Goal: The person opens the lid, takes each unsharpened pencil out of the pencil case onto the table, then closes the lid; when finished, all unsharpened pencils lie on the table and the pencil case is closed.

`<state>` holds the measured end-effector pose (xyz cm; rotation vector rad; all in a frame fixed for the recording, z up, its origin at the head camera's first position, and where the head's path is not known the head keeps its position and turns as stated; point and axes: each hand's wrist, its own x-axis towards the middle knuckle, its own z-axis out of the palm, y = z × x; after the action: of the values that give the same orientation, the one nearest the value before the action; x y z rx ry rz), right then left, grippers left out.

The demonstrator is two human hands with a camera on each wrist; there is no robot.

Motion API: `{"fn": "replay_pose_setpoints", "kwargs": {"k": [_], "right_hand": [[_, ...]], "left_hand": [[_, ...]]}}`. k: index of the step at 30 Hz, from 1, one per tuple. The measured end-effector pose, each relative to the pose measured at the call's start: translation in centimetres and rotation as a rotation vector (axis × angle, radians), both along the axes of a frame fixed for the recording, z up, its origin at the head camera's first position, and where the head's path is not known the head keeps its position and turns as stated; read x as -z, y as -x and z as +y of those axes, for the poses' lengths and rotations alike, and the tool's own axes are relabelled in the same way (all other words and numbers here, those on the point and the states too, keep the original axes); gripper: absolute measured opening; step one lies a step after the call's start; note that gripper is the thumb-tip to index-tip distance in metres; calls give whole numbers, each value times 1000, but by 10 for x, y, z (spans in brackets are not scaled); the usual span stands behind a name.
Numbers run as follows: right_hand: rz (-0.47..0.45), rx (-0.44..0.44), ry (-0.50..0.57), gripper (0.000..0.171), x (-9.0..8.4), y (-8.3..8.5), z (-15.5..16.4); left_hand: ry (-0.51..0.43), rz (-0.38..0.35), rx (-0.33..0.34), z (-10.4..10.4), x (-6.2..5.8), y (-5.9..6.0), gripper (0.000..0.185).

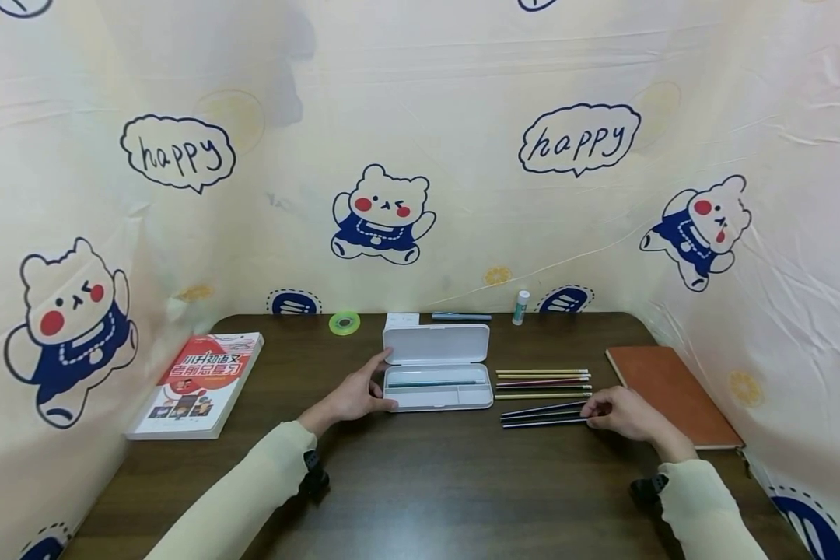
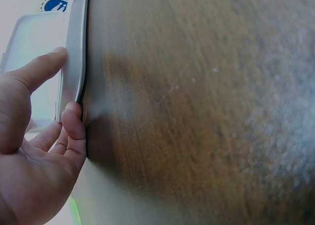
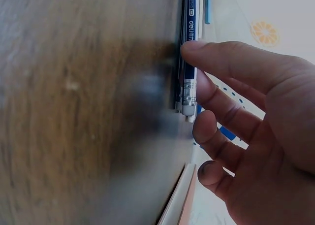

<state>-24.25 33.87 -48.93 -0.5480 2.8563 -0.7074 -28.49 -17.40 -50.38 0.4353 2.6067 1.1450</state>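
A white pencil case [image 1: 437, 377] lies open in the middle of the dark wooden table [image 1: 420, 482], with a teal pen [image 1: 434, 383] inside. My left hand [image 1: 372, 385] grips its left end, thumb on the rim and fingers against the side; the left wrist view shows the hand [image 2: 66, 84] on the case [image 2: 74, 38]. Right of the case lie three dark blue pencils [image 1: 542, 414]. My right hand [image 1: 593, 412] pinches their eraser ends. In the right wrist view my right hand [image 3: 194, 72] holds a dark blue pencil [image 3: 189, 23] between thumb and finger.
Several coloured pencils [image 1: 542, 383] lie in a row between the case and the dark ones. An orange notebook [image 1: 672, 393] sits at the right, a red book [image 1: 199, 381] at the left. A green tape roll [image 1: 344, 322], blue pen [image 1: 460, 316] and glue stick [image 1: 521, 306] line the back edge.
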Motion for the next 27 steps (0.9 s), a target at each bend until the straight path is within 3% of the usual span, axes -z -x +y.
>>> {"fn": "replay_pose_setpoints", "kwargs": {"k": [16,27], "right_hand": [[2,19,10,8,-3,4,-7],[55,-17,33,15,-25,26,-60]], "left_hand": [[1,-13,-19,2,1,-2,103],[-11,-11,-6,1,-3,-1,103]]}}
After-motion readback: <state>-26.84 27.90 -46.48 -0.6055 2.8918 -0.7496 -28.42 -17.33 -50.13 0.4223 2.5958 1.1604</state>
